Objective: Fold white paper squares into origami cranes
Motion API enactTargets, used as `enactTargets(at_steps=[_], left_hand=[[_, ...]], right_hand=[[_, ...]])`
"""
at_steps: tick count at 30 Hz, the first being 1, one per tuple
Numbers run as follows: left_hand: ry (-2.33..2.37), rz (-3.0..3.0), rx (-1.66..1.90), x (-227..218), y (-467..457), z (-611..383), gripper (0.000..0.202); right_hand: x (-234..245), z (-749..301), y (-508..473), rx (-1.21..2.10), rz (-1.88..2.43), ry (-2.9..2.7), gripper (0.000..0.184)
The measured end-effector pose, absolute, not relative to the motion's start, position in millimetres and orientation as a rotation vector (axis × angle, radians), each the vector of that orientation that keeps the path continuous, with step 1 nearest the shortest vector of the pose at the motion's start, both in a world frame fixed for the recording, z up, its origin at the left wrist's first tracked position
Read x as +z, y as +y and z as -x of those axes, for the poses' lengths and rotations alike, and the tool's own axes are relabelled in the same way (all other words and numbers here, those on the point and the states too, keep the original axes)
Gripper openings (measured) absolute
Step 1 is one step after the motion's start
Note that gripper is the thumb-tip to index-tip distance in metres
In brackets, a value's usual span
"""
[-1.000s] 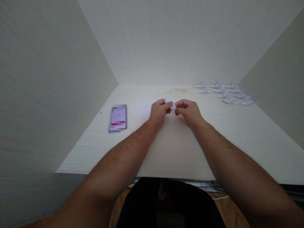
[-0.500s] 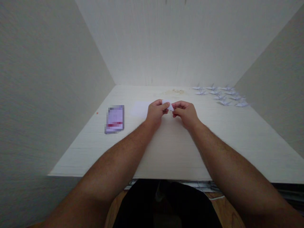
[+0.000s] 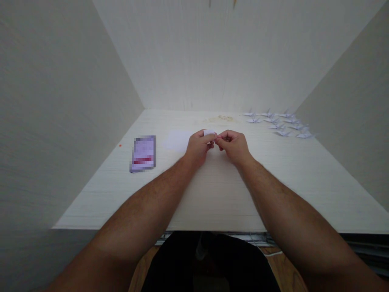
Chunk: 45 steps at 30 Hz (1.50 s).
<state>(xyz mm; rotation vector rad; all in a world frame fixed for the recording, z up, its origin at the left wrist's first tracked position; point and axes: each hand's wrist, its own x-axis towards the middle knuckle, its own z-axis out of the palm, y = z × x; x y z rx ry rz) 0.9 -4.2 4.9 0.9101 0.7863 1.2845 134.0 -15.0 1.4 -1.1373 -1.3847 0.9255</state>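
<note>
My left hand (image 3: 197,147) and my right hand (image 3: 232,145) meet above the middle of the white table (image 3: 219,190). Both pinch a small folded piece of white paper (image 3: 209,133) between thumb and fingers, and only its top edge shows above the left fingers. A flat white sheet (image 3: 175,140) lies on the table just left of my left hand.
A small purple and white pack (image 3: 143,153) lies flat at the left. Several folded paper cranes (image 3: 278,123) stand in rows at the back right. Pale crumbs or scraps (image 3: 219,119) sit near the back wall. White walls close in the table on three sides.
The two hands have closed together over the paper, so less of it shows. The view has shifted slightly, with everything sliding a little to the left.
</note>
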Motion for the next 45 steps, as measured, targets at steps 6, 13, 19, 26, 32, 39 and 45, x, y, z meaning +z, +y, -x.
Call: enactTargets(at_steps=[6, 13, 19, 26, 32, 39, 45], left_hand=[[0.788, -0.885, 1.302, 5.4, -2.9, -1.2, 0.018], [0.837, -0.995, 1.261, 2.0, -2.2, 0.5, 0.027], [0.920, -1.103, 1.307, -3.1, 1.2, 2.2, 0.021], [0.906, -1.099, 1.279, -1.0, 1.0, 2.0, 0.022], [0.883, -1.044, 1.268, 2.1, -1.0, 1.0, 0.020], [0.916, -1.085, 1.326, -0.7, 1.9, 1.9, 0.022], [0.834, -1.047, 1.273, 1.7, -1.6, 0.2, 0.017]], right_hand=[[5.0, -131.5, -17.4, 0.928, 1.159, -1.421, 0.016], [4.5, -132.3, -15.3, 0.901, 1.208, -1.233, 0.012], [2.2, -133.7, -14.5, 0.905, 1.235, -1.294, 0.015], [8.4, -133.7, -18.1, 0.886, 1.292, -1.379, 0.009], [8.8, -134.3, -17.6, 0.882, 1.251, -1.397, 0.003], [7.7, -134.4, -17.4, 0.971, 1.211, -1.300, 0.009], [6.0, -134.4, -17.2, 0.895, 1.228, -1.338, 0.013]])
